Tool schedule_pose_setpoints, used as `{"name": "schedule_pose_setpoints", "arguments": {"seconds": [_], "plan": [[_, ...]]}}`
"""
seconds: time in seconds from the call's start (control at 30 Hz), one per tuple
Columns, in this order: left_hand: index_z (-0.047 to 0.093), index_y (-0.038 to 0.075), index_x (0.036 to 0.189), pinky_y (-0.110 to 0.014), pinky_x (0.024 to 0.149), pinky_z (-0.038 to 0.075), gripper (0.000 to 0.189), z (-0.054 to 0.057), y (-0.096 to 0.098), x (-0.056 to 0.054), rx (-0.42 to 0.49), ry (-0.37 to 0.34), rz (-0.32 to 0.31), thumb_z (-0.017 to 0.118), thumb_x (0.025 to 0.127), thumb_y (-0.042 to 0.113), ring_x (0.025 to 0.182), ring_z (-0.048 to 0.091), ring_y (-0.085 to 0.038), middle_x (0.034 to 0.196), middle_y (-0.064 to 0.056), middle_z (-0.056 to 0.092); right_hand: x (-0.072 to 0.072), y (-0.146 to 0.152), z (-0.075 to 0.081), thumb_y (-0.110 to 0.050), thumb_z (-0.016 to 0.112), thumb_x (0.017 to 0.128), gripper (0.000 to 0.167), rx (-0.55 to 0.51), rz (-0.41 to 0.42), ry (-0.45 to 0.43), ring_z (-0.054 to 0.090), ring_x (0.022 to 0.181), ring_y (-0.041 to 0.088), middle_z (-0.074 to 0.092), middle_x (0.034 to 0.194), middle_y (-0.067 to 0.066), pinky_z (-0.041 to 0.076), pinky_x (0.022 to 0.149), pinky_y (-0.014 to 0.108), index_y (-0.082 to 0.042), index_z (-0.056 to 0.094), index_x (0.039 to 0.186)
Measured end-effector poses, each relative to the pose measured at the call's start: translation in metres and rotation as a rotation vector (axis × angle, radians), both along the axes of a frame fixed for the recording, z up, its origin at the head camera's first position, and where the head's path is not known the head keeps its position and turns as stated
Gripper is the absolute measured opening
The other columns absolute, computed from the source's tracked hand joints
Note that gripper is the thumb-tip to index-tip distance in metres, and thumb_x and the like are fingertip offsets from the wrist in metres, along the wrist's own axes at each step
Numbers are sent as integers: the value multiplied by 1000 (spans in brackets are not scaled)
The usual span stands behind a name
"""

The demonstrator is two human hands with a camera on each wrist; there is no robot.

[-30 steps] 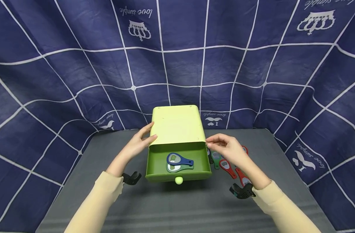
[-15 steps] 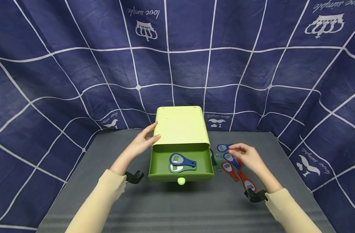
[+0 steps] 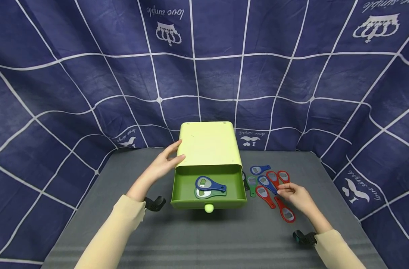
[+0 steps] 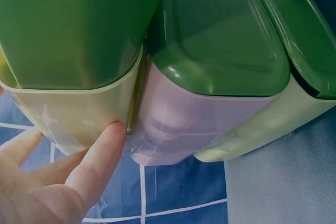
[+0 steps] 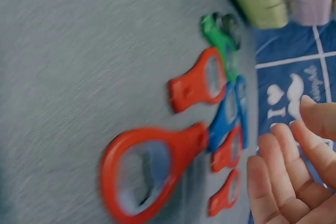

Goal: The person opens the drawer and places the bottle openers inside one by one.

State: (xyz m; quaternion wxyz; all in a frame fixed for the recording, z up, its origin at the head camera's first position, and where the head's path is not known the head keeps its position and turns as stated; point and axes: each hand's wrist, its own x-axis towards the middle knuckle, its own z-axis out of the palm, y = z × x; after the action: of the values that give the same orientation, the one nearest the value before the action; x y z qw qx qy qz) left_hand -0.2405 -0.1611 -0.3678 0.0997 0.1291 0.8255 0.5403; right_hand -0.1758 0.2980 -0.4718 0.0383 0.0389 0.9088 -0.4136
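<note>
My left hand (image 3: 162, 166) rests on the left side of the yellow-green drawer cabinet (image 3: 209, 144), fingertips on its top and side. The cabinet's top drawer (image 3: 182, 179) is pulled out. Inside lie a blue bottle opener (image 3: 218, 187) and a green bottle opener (image 3: 218, 194), overlapping. My right hand (image 3: 298, 196) is over the loose bottle openers on the table, its fingertips close to a blue bottle opener (image 3: 272, 189) and a red bottle opener (image 3: 274, 182). In the right wrist view, the fingers of the right hand (image 5: 289, 177) hold nothing.
Several other openers lie right of the cabinet, among them a red one (image 3: 281, 205), a green one (image 3: 252, 192) and a black one (image 3: 246, 184). The left wrist view shows a purple tier (image 4: 178, 121) below the top one. A blue curtain (image 3: 211, 74) encloses the grey table (image 3: 204, 243).
My right hand has moved away from the drawer cabinet's right edge, rightward and nearer, over the loose openers. My left hand stays on the cabinet. The head view has shifted slightly.
</note>
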Motion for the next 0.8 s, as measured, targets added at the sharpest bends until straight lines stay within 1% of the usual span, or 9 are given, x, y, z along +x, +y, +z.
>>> {"name": "schedule_pose_setpoints", "arguments": {"seconds": [0.07,0.17,0.27,0.43,0.53,0.67,0.8], "plan": [[17,18,160,-50,102,48,72,0,0,0,-4,1,2,58,101,28,128,52,-42,159,-22,26,3,4,-7,-17,67,93,32,44,-2,-4,70,85,19,74,100,17,56,69,31,7,66,114],[17,18,160,-49,101,48,72,0,0,0,-7,-2,5,58,101,28,127,53,-42,159,-22,26,8,11,-16,-19,70,91,33,119,-13,-22,68,78,15,74,95,15,54,68,33,7,66,111],[18,19,160,-48,101,48,72,0,-1,0,-13,1,6,58,101,29,128,52,-41,159,-21,27,12,17,-24,-20,73,88,36,156,-20,-46,65,74,13,73,92,14,53,67,34,8,65,109],[18,19,159,-48,101,47,71,-1,-1,0,-23,7,12,57,101,29,133,48,-41,159,-21,28,19,23,-34,-23,77,85,42,164,-44,-63,62,74,13,71,91,14,51,66,32,9,65,108],[18,19,159,-50,103,47,71,-1,0,-1,-22,9,13,57,101,28,133,47,-41,158,-22,28,21,24,-37,-26,80,82,43,172,-68,-52,63,75,16,71,91,15,51,67,34,8,67,106],[18,19,159,-51,102,47,70,0,0,-1,-27,14,15,57,101,28,132,48,-42,158,-22,29,25,23,-40,-28,81,81,46,189,-76,-55,63,78,20,69,94,16,50,67,35,6,66,107],[19,19,159,-46,99,48,70,0,0,-1,-33,19,15,57,101,29,131,49,-41,158,-22,29,28,22,-43,-27,80,82,47,208,-79,-66,61,79,21,67,95,15,48,67,35,5,63,111]]}}
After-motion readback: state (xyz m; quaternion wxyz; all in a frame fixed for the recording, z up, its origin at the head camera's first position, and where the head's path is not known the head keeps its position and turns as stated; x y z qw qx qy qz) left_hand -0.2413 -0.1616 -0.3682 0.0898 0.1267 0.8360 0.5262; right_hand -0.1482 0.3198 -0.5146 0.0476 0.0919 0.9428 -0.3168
